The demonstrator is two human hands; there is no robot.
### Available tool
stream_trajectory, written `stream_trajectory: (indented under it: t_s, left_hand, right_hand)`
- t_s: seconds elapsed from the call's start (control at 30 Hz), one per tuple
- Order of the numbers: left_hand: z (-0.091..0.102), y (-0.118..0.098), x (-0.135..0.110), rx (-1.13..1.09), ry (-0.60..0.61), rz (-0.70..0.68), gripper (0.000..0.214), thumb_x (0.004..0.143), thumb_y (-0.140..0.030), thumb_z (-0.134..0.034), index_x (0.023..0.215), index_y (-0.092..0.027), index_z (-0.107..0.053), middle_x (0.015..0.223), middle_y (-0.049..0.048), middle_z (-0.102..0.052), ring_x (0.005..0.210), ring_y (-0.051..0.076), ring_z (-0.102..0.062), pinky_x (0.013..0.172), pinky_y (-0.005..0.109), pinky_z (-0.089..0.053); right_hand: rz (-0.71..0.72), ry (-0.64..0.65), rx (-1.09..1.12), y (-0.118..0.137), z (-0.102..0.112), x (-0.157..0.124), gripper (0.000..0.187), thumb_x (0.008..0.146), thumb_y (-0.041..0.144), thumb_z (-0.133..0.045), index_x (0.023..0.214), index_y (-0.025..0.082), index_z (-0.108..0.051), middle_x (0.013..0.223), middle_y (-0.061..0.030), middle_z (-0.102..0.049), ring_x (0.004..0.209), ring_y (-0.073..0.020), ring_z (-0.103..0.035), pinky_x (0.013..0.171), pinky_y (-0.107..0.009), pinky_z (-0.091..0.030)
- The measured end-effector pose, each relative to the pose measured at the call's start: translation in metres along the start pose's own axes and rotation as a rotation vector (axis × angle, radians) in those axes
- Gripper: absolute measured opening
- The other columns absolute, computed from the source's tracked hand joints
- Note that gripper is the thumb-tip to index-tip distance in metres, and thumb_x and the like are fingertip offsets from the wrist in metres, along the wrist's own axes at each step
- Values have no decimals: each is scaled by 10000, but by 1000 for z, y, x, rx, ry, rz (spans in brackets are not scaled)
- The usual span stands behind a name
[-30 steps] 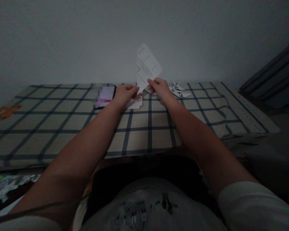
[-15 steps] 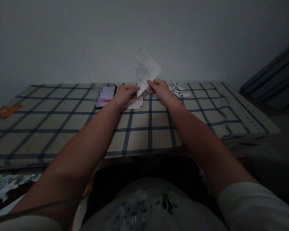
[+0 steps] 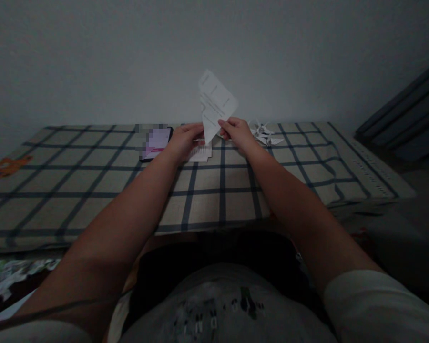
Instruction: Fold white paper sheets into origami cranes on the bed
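Observation:
A sheet of white printed paper [image 3: 216, 97] stands tilted up in front of the wall, one corner pointing down. My right hand [image 3: 236, 131] pinches its lower right edge between thumb and fingers. On the other side, my left hand [image 3: 186, 140] has its fingers stretched toward the lower left edge of the sheet. Their tips meet that edge or go behind it, and I see no thumb pressing on its front. Beneath the left hand lies a small stack of printed paper [image 3: 202, 155]. Folded white paper pieces with pointed tips [image 3: 264, 133] sit just beyond my right hand.
A phone [image 3: 159, 140] with a lit, partly blurred screen lies left of my left hand. The checked cloth [image 3: 203, 205] covers the table, with an orange figure [image 3: 10, 166] at its left. A plain wall [image 3: 128, 62] rises behind.
The left thumb has come off the front of the sheet, and the left fingers have opened a little. The sheet has tilted slightly and its lower corner shifted right. My right hand keeps its pinch.

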State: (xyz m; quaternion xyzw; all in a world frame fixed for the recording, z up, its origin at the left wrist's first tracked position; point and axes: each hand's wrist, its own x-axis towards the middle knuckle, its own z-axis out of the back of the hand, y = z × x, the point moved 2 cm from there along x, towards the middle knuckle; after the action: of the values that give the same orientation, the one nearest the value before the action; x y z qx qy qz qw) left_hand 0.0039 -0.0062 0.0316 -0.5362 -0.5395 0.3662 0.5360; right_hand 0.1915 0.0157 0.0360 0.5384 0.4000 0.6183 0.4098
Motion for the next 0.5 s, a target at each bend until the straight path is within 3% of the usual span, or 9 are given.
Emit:
stream_trajectory:
  t_s: [0.27,0.5]
  left_hand:
    - [1,5,7,6,-10,-7,128,783,-247,-781,868,-152,-787,830,55,-779,745,136,-704,719,220,-559]
    - [5,10,13,129,-165,-91,79,730,-202,-731,675,-152,-707,577,-8,-618,531,82,-532,529,183,-441]
  right_hand:
    - [17,-1,-2,-5,1,2,364,969,366,-702,674,183,-590,598,34,-618,525,-57,-509,519,-168,-384]
    - [38,10,-106,4,-3,-4,381,978,339,-691,646,179,-591,583,30,-591,535,-70,-497,545,-188,-393]
